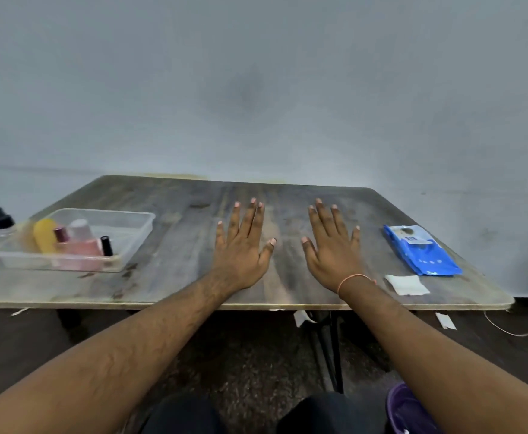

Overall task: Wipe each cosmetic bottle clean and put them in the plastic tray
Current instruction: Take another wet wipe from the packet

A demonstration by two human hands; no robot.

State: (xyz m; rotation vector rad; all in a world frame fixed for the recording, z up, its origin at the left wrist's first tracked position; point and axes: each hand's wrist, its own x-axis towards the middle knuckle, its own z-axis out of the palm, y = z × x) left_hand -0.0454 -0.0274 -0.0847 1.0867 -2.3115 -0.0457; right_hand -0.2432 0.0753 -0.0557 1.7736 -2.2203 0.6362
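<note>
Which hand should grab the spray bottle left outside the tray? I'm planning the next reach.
Left. The left hand lies flat on the table, nearer the clear spray bottle behind the plastic tray; the right hand is nearer the white wipe.

One view only, taken from a head-worn wide-angle camera. It was aimed forward and slightly down from the near edge of the table (175, 283), with a grey wall (256, 73) filling the upper half of the frame. The table was seen at close range, within arm's reach, its far edge bowed by lens distortion. Both forearms were seen entering from the bottom corners, the left hand (242, 249) and right hand (334, 252) lying near frame centre. The person's knees and the floor were caught at the bottom edge. No second view was given, so no overlap was recorded.
</note>
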